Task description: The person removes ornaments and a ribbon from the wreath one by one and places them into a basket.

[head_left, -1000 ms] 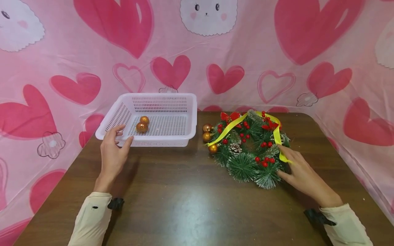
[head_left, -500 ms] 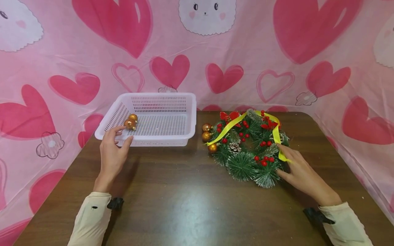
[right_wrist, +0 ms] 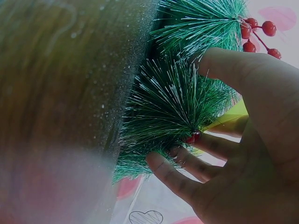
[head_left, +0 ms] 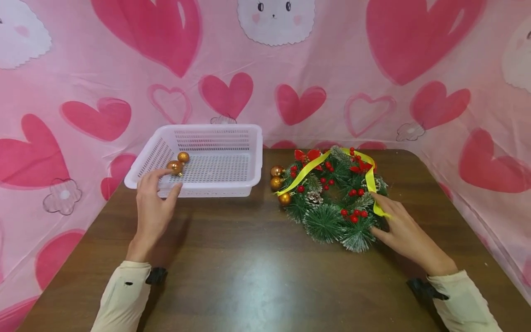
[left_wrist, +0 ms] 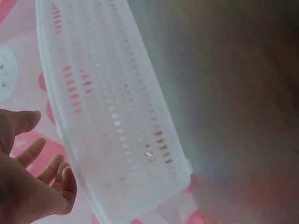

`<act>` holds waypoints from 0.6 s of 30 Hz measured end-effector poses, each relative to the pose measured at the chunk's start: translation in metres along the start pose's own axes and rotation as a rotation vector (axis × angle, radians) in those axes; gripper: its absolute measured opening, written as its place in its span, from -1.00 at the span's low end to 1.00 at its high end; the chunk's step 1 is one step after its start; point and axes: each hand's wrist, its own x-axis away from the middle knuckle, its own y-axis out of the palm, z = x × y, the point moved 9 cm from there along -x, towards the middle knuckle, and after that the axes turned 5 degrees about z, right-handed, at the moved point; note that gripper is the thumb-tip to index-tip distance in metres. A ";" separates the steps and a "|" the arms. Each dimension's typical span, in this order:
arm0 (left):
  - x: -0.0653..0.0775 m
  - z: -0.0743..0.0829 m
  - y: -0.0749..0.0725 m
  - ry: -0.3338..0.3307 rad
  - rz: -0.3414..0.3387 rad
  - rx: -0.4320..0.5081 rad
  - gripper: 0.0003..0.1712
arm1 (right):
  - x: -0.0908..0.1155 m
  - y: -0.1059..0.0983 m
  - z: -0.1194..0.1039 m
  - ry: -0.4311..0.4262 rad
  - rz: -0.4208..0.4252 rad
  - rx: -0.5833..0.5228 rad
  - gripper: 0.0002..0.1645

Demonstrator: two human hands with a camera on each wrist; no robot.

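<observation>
Beyond the left hand (head_left: 153, 207), whose fingers are curving loosely apart, a white basket (head_left: 209, 188) is standing; the head view is showing two gold balls (head_left: 176, 167) inside, while the left wrist view is giving only brownish glints through the slots (left_wrist: 161, 147). Against the right hand (head_left: 402, 230), whose thumb and fingers are resting spread, a wreath (head_left: 325, 224) is lying; the right wrist view is revealing fingertips (right_wrist: 156, 162) that the head view is hiding. The balls are gleaming, frosted needles (right_wrist: 166, 100) are bristling, and flat yellow ribbon (head_left: 306, 175) is curving across.
</observation>
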 end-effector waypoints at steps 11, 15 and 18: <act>0.004 0.029 0.018 0.087 -0.085 0.034 -0.56 | 0.000 0.001 0.001 0.026 -0.021 -0.002 0.17; 0.005 0.038 0.023 0.127 -0.106 0.048 -0.55 | 0.001 0.001 0.002 0.035 -0.027 -0.001 0.18; 0.007 0.047 0.027 0.152 -0.129 0.059 -0.54 | 0.000 0.001 0.003 0.036 -0.026 0.002 0.18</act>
